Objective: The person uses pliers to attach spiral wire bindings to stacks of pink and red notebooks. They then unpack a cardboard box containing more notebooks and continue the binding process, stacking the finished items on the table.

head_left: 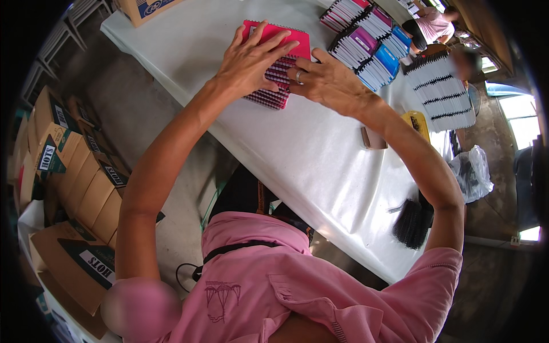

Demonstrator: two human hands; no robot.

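A stack of spiral notebooks (302,41) with bright pink-red covers lies near the table's front edge. Their wire-bound edges show between my hands. My left hand (245,64) rests on the top cover, fingers spread, with the thumb down at the stack's near side. Against the right side of the stack is my right hand (327,83), a ring on one finger. Its thumb stands apart and the other fingers bend toward the bindings; their tips are partly hidden.
Piles of notebooks (366,43) in pink, purple and blue stand on the white-covered table (320,154), beside white spiral-bound stacks (440,91). A yellow container (416,123) and black bristly bundle (413,223) lie rightward. Cardboard boxes (86,177) are piled left. A person (434,26) is across the table.
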